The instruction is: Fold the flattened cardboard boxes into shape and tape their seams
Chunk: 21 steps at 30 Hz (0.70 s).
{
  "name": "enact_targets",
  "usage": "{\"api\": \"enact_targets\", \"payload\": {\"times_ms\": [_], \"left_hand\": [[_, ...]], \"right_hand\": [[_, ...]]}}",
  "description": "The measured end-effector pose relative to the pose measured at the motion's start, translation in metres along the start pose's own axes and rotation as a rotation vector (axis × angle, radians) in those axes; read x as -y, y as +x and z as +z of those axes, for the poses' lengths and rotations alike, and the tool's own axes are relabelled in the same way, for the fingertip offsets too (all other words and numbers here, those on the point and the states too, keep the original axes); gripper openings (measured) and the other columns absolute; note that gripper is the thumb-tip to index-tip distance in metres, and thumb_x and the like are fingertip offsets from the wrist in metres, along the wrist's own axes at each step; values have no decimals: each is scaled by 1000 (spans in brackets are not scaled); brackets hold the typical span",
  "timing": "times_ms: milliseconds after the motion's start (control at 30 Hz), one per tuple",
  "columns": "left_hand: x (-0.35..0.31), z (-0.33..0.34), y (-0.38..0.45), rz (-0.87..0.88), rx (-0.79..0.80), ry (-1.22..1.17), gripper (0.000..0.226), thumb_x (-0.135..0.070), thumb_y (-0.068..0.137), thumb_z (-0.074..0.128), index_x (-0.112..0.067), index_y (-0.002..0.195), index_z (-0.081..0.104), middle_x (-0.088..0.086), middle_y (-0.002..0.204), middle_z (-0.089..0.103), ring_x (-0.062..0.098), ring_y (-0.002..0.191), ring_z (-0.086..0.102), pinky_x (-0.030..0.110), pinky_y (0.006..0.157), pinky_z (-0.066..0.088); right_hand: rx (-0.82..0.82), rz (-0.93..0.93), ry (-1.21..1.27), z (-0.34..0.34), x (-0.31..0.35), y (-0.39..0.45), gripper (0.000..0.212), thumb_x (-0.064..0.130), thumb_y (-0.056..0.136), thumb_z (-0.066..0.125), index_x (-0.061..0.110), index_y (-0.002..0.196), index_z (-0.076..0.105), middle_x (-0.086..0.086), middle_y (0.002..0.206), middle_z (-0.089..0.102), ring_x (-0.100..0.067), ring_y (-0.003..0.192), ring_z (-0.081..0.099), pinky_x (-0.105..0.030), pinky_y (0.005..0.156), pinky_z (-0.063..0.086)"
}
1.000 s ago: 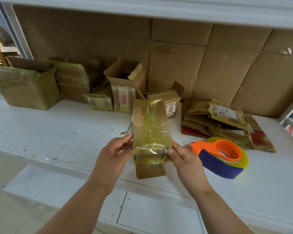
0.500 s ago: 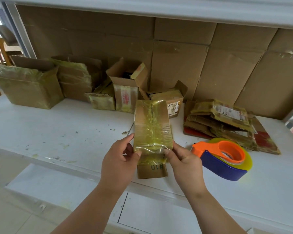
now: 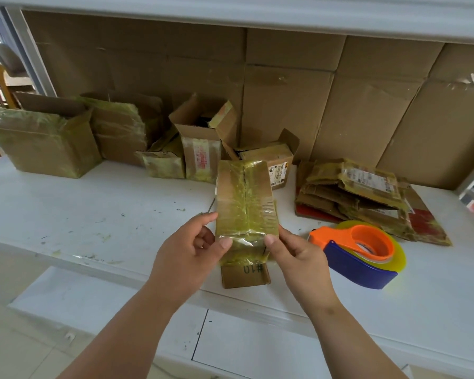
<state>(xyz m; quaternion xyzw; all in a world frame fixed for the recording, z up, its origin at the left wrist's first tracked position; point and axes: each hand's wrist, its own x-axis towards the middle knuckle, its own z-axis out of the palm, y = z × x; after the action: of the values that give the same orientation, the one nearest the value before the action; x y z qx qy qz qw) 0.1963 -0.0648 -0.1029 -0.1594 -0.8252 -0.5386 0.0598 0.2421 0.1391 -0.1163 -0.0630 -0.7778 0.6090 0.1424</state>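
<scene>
A small cardboard box [image 3: 244, 203], folded into shape and covered in yellowish tape, stands on the white table [image 3: 93, 214] with its taped seam facing up. My left hand [image 3: 192, 250] holds its near left corner, thumb pressing the tape over the edge. My right hand [image 3: 296, 255] grips the near right corner, thumb on the same tape strip. A brown flap marked "#10" sticks out below my hands. An orange and blue tape dispenser [image 3: 361, 255] lies on the table just right of my right hand.
A pile of flattened boxes [image 3: 367, 198] lies at the back right. Several folded open boxes [image 3: 44, 138] stand along the back left against a cardboard-lined wall. A shelf board [image 3: 230, 12] hangs overhead. The table's front edge runs under my wrists.
Both thumbs have slid inward along the tape at the box's near edge. The box has stayed almost in place.
</scene>
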Motion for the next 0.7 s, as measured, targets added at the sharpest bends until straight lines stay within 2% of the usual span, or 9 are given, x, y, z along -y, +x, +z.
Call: {"api": "enact_targets", "payload": {"times_ms": [133,233,300,400,467,533,600,667,700], "left_hand": [[3,5,3,19,-80,81,48,-33,81,78,-35,125,59,-11,78,62,3,77,60,8,69,43],[7,3,5,116,-56,174,56,-34,82,78,-43,131,51,-13,77,60,0,82,58,5,70,41],[10,2,6,222,-50,288,53,-38,86,73,-42,134,53,-13,78,58,2,84,55,4,71,40],[14,0,10,305,-74,363,48,-51,86,59,-30,128,66,-13,76,57,4,77,55,6,69,43],[14,0,9,310,-67,338,51,-53,84,56,-28,127,66,-16,78,57,1,78,56,7,70,44],[11,1,7,285,-42,302,53,-56,82,59,-30,129,64,-21,87,56,0,82,60,6,70,46],[9,4,6,268,-55,286,51,-49,81,72,-29,127,64,-26,96,54,1,82,60,6,69,45],[6,8,9,227,-84,280,44,-33,82,78,-26,124,66,-28,96,53,2,83,59,3,69,41],[4,9,11,202,-88,278,43,-30,83,78,-25,123,67,-27,95,53,2,83,58,2,69,40]], "right_hand": [[-26,15,-6,2,3,2,29,28,90,69,28,119,72,13,100,76,8,93,66,-4,76,46],[-52,-16,-29,2,3,2,21,23,90,70,33,109,74,17,91,76,8,87,67,-4,72,46],[-66,-53,-78,4,4,3,18,22,90,70,34,102,74,21,86,74,5,83,68,-9,73,50],[-89,-108,-226,4,3,8,10,27,91,69,32,96,76,20,78,73,0,77,67,-18,70,53],[-71,-124,-291,1,0,9,11,30,92,67,28,98,76,18,77,72,-2,75,66,-23,69,53],[-22,-142,-343,-3,0,7,18,32,95,63,29,109,74,17,83,74,-1,80,67,-25,73,55],[-2,-164,-372,-4,0,6,27,28,96,62,31,121,70,19,92,74,4,87,67,-17,75,54],[-46,-184,-387,-1,1,7,24,24,96,62,29,118,72,19,85,73,4,81,66,-13,69,51],[-73,-185,-386,1,1,8,21,22,96,62,28,113,74,17,79,72,1,76,65,-16,65,51]]}}
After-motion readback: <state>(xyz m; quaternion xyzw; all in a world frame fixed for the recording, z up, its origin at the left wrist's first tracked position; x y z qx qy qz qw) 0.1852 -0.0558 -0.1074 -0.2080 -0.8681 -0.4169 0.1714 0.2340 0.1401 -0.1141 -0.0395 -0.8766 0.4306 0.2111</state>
